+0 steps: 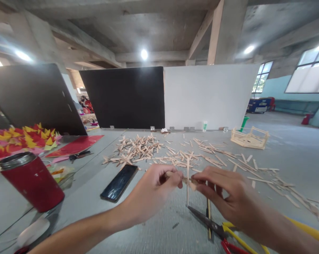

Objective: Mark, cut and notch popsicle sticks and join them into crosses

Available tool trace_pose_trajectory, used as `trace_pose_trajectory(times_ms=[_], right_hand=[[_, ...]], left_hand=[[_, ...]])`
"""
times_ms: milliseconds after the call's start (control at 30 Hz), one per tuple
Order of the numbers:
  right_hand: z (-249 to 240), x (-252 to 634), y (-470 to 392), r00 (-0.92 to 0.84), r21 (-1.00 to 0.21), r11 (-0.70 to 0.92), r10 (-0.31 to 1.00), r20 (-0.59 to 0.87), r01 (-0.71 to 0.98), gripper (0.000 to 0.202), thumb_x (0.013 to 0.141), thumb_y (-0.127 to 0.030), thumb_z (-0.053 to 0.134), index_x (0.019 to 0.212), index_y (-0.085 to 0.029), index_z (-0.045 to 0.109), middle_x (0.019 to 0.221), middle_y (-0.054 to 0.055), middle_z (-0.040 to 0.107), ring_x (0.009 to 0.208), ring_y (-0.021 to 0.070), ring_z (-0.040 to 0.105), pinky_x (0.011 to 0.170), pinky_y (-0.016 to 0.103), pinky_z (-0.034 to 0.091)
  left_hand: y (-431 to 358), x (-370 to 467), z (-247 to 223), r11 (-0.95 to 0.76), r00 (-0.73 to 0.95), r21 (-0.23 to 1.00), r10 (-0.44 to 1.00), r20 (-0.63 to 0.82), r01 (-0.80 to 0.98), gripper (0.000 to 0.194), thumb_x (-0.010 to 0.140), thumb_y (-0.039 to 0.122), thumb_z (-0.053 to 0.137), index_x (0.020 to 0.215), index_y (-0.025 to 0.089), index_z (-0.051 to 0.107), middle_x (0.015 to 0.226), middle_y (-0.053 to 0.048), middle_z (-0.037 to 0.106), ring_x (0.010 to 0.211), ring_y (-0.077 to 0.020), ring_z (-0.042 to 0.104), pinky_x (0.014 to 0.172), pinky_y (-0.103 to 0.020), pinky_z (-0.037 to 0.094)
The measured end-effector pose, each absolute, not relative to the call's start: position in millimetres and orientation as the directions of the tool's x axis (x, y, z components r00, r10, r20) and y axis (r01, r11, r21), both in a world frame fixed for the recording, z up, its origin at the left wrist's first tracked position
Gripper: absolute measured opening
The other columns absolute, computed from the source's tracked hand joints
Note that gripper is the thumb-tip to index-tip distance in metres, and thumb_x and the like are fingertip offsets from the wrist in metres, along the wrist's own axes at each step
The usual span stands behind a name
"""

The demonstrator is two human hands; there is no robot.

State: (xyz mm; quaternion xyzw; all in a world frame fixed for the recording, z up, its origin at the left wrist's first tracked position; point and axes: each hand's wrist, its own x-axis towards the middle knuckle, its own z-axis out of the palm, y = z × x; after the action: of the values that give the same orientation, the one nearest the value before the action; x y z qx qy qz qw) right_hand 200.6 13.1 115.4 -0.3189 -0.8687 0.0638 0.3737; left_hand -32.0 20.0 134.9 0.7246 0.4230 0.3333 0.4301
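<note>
Scissors (211,222) lie closest; just past their tip, the left hand (156,190) and right hand (225,187) pinch crossed sticks (188,171), fingertips closed on them. From the scissors, a phone (119,183) lies left, a stick pile (138,150) beyond.

Left hand (160,188) and right hand (225,190) nearly meet, both curled into a pinch

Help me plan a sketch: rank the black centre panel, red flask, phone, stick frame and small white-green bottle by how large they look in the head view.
1. Black centre panel
2. Red flask, close to the camera
3. Phone and stick frame: too alike to rank
4. Small white-green bottle
</note>
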Motion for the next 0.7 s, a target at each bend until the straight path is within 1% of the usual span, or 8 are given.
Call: trace_pose_trajectory(times_ms=[133,200,267,367,433,533,633,700], right_hand=[[115.4,200.3,15.6,-0.500,-0.376,0.790,0.602,0.623,0.484,0.015,0.106,-0.023,0.060,0.111,-0.021,0.074,0.092,0.001,0.077,0.078,0.0131,0.070,0.071,0.027,0.053],[117.3,199.7,15.3,-0.477,-0.405,0.764,0.635,0.608,0.502,0.021,0.107,-0.023,0.055,0.098,-0.020,0.074,0.082,0.000,0.075,0.070,0.0127,0.068,0.066,0.027,0.052],[119.7,199.4,14.2,-0.444,-0.443,0.719,0.686,0.576,0.535,0.030,0.108,-0.025,0.052,0.084,-0.020,0.069,0.070,-0.002,0.067,0.060,0.0117,0.060,0.057,0.026,0.047],[122.0,199.7,12.6,-0.412,-0.471,0.688,0.716,0.563,0.552,0.035,0.109,-0.029,0.050,0.079,-0.021,0.064,0.065,-0.003,0.060,0.056,0.0111,0.054,0.052,0.027,0.041],[122.0,200.2,12.6,-0.409,-0.468,0.694,0.709,0.575,0.547,0.035,0.109,-0.030,0.049,0.079,-0.021,0.063,0.066,-0.003,0.061,0.057,0.0115,0.055,0.054,0.027,0.041],[120.0,201.1,13.8,-0.401,-0.472,0.684,0.718,0.569,0.556,0.035,0.109,-0.029,0.050,0.078,-0.021,0.063,0.066,-0.003,0.062,0.057,0.0117,0.055,0.053,0.027,0.041],[117.7,201.5,14.9,-0.397,-0.430,0.692,0.701,0.592,0.580,0.031,0.109,-0.027,0.051,0.082,-0.021,0.066,0.068,-0.002,0.064,0.059,0.0125,0.058,0.057,0.028,0.044],[117.2,201.2,14.8,-0.408,-0.386,0.703,0.681,0.609,0.598,0.026,0.108,-0.025,0.052,0.089,-0.021,0.069,0.073,-0.001,0.067,0.063,0.0134,0.061,0.062,0.029,0.046]], left_hand=[[21.5,-32.0,132.6,-0.227,0.407,0.930,0.908,0.095,0.290,0.047,0.104,0.054,0.049,0.078,0.019,0.064,0.057,0.008,0.029,0.053,-0.0119,0.027,0.052,-0.028,0.020],[22.1,-31.8,131.1,-0.224,0.397,0.943,0.911,0.113,0.245,0.049,0.105,0.055,0.046,0.078,0.018,0.065,0.058,0.008,0.030,0.054,-0.0121,0.028,0.053,-0.028,0.022],[23.2,-31.3,130.1,-0.247,0.365,0.942,0.918,0.153,0.225,0.049,0.106,0.053,0.044,0.077,0.019,0.063,0.059,0.007,0.033,0.055,-0.0125,0.031,0.055,-0.028,0.026],[24.8,-30.5,129.2,-0.306,0.296,0.920,0.927,0.229,0.244,0.040,0.106,0.049,0.045,0.085,0.019,0.062,0.064,0.005,0.042,0.060,-0.0140,0.041,0.059,-0.027,0.034],[24.4,-30.5,128.6,-0.329,0.258,0.907,0.930,0.262,0.264,0.032,0.106,0.047,0.049,0.097,0.020,0.064,0.075,0.002,0.053,0.069,-0.0159,0.050,0.063,-0.027,0.040],[20.8,-31.5,127.7,-0.370,0.272,0.873,0.917,0.290,0.316,0.029,0.106,0.046,0.050,0.111,0.021,0.066,0.099,-0.004,0.067,0.085,-0.0186,0.059,0.068,-0.028,0.046],[17.7,-31.5,127.3,-0.421,0.331,0.834,0.892,0.308,0.357,0.030,0.106,0.045,0.054,0.124,0.026,0.067,0.123,-0.006,0.070,0.095,-0.0195,0.064,0.064,-0.025,0.046],[17.9,-30.0,127.7,-0.446,0.374,0.816,0.874,0.310,0.367,0.029,0.102,0.041,0.062,0.127,0.028,0.068,0.131,-0.004,0.069,0.097,-0.0194,0.066,0.064,-0.024,0.047]])
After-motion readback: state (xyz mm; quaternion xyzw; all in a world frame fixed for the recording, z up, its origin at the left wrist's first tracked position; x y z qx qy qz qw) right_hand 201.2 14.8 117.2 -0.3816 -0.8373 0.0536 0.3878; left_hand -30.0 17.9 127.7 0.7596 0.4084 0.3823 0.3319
